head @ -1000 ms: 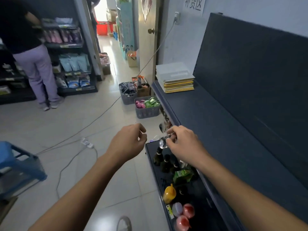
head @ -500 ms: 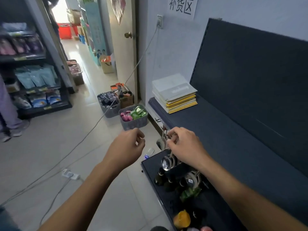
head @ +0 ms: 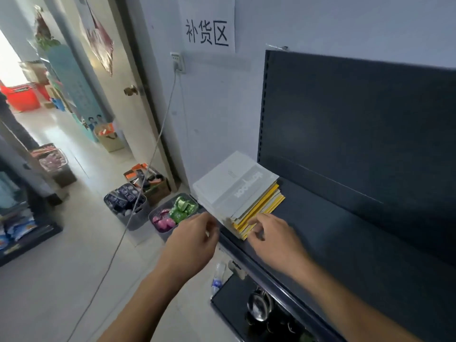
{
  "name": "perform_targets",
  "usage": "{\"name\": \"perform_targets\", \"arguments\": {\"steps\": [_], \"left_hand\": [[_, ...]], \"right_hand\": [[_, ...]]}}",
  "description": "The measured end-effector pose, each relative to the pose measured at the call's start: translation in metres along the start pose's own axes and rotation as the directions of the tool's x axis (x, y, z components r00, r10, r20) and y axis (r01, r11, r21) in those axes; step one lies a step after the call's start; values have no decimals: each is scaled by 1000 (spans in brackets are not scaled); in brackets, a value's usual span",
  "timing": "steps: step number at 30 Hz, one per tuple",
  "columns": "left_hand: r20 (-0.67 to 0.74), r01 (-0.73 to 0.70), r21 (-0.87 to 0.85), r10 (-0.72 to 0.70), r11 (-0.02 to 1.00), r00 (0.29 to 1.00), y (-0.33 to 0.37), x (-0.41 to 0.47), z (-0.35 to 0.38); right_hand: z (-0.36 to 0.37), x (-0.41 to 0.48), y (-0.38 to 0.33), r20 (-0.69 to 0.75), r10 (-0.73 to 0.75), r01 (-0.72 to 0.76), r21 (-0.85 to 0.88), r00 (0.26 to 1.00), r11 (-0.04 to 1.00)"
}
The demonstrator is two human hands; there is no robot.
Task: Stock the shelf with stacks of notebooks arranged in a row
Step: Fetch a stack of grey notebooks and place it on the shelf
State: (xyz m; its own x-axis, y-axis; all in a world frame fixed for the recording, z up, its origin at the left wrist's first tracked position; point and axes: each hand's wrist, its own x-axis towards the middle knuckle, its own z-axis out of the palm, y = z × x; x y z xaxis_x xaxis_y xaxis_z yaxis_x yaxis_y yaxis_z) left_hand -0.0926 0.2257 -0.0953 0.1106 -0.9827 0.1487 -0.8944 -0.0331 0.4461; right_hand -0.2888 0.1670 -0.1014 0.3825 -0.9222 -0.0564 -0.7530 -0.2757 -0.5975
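A stack of notebooks [head: 237,188], grey covers on top and yellow ones below, lies at the left end of the dark blue shelf [head: 350,243]. My right hand [head: 274,238] is at the stack's near corner, its fingertips touching the yellow edges, fingers loosely bent. My left hand [head: 195,240] hovers just left of the stack at the shelf's front edge, fingers loosely curled and holding nothing.
The shelf's dark back panel [head: 357,124] rises behind. A lower shelf [head: 237,299] holds bottles and a shiny ladle [head: 259,304]. Grey baskets [head: 162,225] of packets and a box stand on the floor by the wall. A cable [head: 138,201] hangs from the socket. A sign [head: 207,25] is on the wall.
The view has swung up and toward the notebook stack. Both hands have moved forward from above the lower shelf to the stack's near corner; the right hand now touches it.
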Motion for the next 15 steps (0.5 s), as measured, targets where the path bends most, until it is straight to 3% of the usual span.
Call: {"name": "perform_targets", "arguments": {"steps": [11,15], "left_hand": [[20,-143,23,142,989,990,-9,144,4],[62,-194,117,188,974,980,-22,188,9]], "right_hand": [[-8,72,22,-107,188,-185,37,976,982],[-6,94,17,-157,301,-295,58,941,954]]}}
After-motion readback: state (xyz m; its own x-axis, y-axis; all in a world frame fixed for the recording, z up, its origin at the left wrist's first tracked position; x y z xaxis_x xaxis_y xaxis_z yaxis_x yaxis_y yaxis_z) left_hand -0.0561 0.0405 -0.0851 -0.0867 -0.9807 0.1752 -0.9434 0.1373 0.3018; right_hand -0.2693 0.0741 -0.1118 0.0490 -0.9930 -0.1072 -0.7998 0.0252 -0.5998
